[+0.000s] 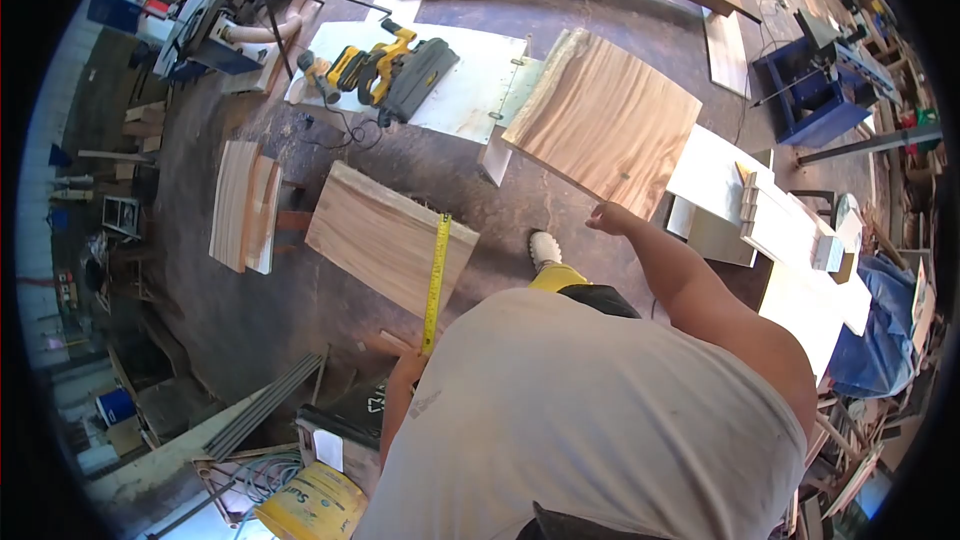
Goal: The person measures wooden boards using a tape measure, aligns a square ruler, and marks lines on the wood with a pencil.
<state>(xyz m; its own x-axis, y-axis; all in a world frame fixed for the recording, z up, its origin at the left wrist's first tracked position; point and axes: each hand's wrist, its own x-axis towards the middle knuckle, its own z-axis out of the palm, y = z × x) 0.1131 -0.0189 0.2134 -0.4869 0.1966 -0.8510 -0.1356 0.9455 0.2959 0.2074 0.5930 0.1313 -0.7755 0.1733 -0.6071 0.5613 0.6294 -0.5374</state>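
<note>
My left hand (405, 368) is low beside my body, closed around the near end of a yellow tape measure (436, 285); the case is hidden. The blade lies across the right part of a wooden slab (385, 240) and reaches its far edge. My right hand (607, 219) is at the near edge of a larger wooden slab (610, 115), fingers curled. Whether it touches that edge or holds something small, I cannot tell. The larger slab rests over white boards, its grain streaked brown.
Yellow-and-black power tools (375, 70) lie on a white board (470, 100) ahead. Narrower planks (240, 205) stand left. A blue machine stand (812, 90) is at the right, white panels (715, 175) nearer. A yellow bucket (315, 505) sits at lower left.
</note>
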